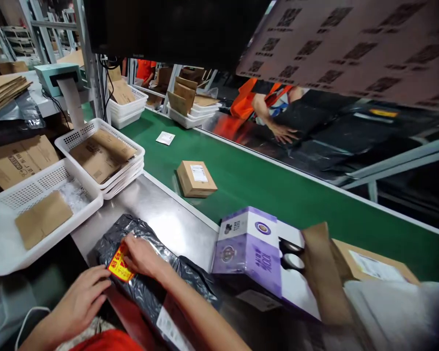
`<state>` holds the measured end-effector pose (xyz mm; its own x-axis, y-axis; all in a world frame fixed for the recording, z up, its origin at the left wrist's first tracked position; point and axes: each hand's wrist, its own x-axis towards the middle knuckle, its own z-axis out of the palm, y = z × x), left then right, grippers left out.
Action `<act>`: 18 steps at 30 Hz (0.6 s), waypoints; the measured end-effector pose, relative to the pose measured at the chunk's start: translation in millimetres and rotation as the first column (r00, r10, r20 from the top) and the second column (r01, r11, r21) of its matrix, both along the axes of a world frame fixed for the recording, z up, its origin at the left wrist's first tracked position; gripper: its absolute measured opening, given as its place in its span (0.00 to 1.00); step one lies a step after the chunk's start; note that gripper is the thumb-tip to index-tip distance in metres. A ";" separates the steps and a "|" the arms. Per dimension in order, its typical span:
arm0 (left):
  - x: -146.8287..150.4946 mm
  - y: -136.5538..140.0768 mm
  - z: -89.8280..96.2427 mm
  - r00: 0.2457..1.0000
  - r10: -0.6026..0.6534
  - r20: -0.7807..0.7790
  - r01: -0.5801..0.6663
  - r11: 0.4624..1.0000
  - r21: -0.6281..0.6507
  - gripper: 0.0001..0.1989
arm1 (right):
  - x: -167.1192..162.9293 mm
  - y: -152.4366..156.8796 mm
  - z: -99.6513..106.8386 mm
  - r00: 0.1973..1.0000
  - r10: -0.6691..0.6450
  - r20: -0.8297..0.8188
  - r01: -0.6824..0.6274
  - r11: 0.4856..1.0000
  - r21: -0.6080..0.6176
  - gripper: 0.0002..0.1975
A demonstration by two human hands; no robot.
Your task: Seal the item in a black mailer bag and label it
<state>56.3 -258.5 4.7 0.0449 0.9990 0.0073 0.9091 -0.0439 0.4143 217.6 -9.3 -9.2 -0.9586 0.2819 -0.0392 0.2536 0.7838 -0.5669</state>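
Both hands pressed a yellow sticker [120, 265] onto the grey bag [146, 273]: right hand [142, 256] flat over it, left hand [84, 292] loosely curled beside (gripping nothing). Smoothing its edges seemed next.

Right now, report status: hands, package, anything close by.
Left hand and right hand both pressing yellow-red sticker on grey plastic mailer bag. Bag lies on steel table. Purple-white carton sits right beside the bag.

Both forearms are bare, with no sleeves, gloves, watch or rings showing on the left hand [81, 298] or right hand [143, 255]. A red garment [106, 340] shows at the near edge.
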 end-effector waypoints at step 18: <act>1.1 65.1 -49.5 0.946 -0.243 -0.213 0.255 0.966 0.031 0.37 | 97.5 -65.2 -54.7 1.000 -0.006 -0.017 0.012 0.929 0.369 0.45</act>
<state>57.4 -193.4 -44.8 0.2991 0.9538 0.0284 0.9311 -0.2983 0.2098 315.1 -74.5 -64.0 -0.9558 0.2820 0.0836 0.2551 0.9362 -0.2417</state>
